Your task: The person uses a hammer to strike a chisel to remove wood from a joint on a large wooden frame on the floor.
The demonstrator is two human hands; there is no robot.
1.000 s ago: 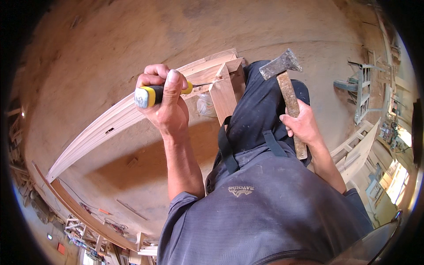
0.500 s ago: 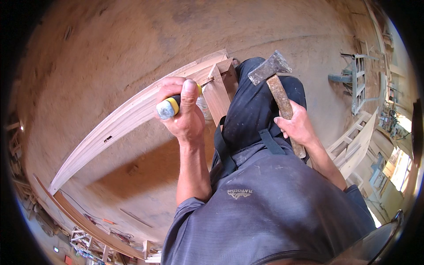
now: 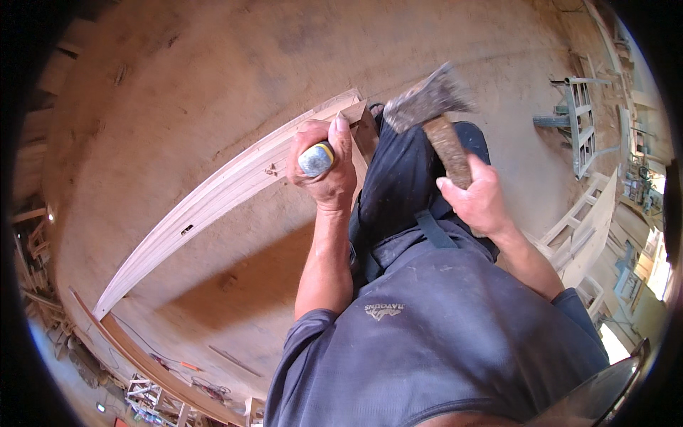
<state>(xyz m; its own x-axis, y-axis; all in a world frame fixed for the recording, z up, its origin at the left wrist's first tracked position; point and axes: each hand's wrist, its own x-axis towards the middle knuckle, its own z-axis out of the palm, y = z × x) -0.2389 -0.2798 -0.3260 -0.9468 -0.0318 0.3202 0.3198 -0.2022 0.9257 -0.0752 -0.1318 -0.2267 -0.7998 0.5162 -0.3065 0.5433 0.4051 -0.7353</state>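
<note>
My left hand (image 3: 329, 174) is wrapped around a chisel (image 3: 316, 159) with a metal-capped, yellow-edged handle. The handle's end points up toward me, and its blade is hidden behind the hand. Under that hand runs a long, curved pale wooden beam (image 3: 213, 203), with a few wood chips (image 3: 271, 170) on top and a small dark slot farther along. My right hand (image 3: 481, 196) grips the wooden handle of a worn hatchet (image 3: 447, 146). Its steel head, blurred by motion, hangs over my leg, to the right of the chisel and apart from it.
A reddish-brown curved board (image 3: 153, 364) lies by the beam's far left end, with cables (image 3: 211, 388) on the dirt floor nearby. At the right stand a metal frame (image 3: 582, 128) and pale wooden frames (image 3: 587, 231). My dark-trousered leg (image 3: 398, 171) is beside the beam.
My left hand has turned and shifted right along the beam; the chisel's blade, visible before, is now hidden. The hatchet head has swung slightly left. Chips now show on the beam left of the hand.
</note>
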